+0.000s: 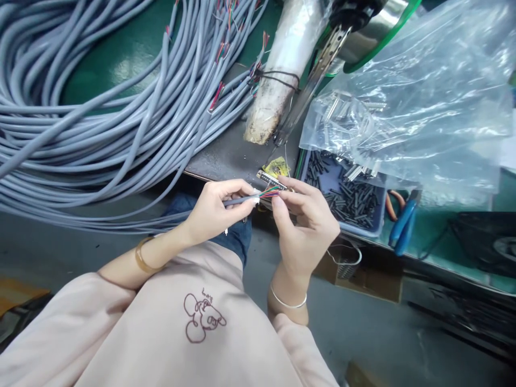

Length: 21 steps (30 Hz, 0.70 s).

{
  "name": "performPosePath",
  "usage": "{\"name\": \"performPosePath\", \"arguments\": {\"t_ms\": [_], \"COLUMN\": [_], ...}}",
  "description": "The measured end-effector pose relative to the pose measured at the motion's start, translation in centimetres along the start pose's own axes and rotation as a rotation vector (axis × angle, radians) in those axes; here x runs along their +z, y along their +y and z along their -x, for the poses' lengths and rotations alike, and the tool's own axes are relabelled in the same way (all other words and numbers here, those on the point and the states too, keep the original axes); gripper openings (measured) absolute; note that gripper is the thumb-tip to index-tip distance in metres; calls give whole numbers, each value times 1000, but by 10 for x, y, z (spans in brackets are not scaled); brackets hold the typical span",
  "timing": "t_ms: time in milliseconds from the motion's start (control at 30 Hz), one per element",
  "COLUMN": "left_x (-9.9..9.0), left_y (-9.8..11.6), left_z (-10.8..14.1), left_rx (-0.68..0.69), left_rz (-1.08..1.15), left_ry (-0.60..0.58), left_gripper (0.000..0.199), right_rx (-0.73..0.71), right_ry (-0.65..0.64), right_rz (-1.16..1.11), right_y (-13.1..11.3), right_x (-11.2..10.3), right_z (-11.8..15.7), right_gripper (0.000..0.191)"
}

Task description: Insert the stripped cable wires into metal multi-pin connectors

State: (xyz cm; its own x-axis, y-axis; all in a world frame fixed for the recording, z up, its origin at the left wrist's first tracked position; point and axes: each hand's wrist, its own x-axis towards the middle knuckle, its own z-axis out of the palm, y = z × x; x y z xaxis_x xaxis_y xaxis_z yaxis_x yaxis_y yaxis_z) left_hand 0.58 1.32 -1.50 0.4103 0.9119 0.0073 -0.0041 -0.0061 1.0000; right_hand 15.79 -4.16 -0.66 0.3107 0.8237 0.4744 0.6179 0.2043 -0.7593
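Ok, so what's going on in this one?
The person's left hand holds a gray cable near its stripped end, while the right hand has its thumb and fingertips at the loose colored wires. A connector sits just beyond them; whether the fingers touch it is unclear. More gray cables are heaped to the left, and a bin of small black pieces stands to the right.

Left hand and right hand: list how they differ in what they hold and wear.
The left hand grips the gray cable by its sheath, while the right hand pinches the colored wires that come out of its end. The left hand's bangle is broad and amber; the right hand's bangle is thin and silvery. Both hands are on the same cable.
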Motion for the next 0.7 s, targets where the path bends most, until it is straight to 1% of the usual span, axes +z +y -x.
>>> {"name": "performPosePath", "arguments": {"t_ms": [133,233,333,467,567,700], "left_x": [1,1,0,-4,-5,-4], "left_y": [0,0,1,5,7,7], "left_z": [2,2,0,-4,-6,-7], "left_rx": [44,31,-33,-193,-270,-300], "left_rz": [-72,-77,76,337,433,503], "left_ry": [3,-1,-26,-94,-112,-91], "left_gripper": [11,8,7,14,20,25], "right_rx": [31,55,55,53,46,-4], "right_ry": [-1,-18,-24,-26,-28,-46], "right_rz": [-39,-42,-67,-135,-114,-55], "right_y": [-1,-1,-2,-4,-5,-4], "right_x": [0,0,1,2,3,3], "right_z": [-1,-1,0,1,3,7], "right_gripper": [6,6,6,7,6,6]}}
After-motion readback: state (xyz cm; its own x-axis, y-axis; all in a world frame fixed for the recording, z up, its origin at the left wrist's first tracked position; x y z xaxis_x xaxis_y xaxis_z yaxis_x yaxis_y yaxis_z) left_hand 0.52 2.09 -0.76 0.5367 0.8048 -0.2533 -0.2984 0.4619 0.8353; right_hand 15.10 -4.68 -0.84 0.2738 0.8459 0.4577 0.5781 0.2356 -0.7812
